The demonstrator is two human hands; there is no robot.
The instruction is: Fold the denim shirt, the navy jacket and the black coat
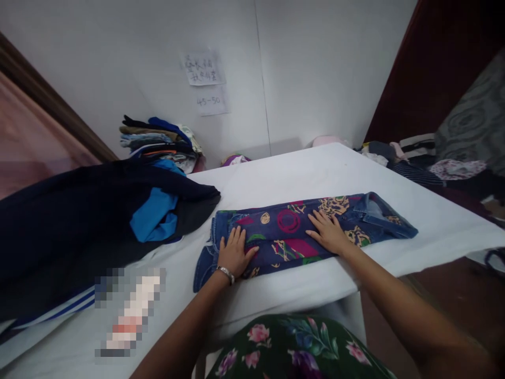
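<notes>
Lengthwise near the front edge of the white table [284,176] lies a folded, patterned denim garment [290,226]; the left hand [232,253] and right hand [328,232] rest flat on it, fingers outspread, grasping nothing.

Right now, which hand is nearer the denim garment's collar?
Right. The right hand rests on the patterned denim garment, left of its collar; the left hand lies on it too, toward the opposite end.
</notes>
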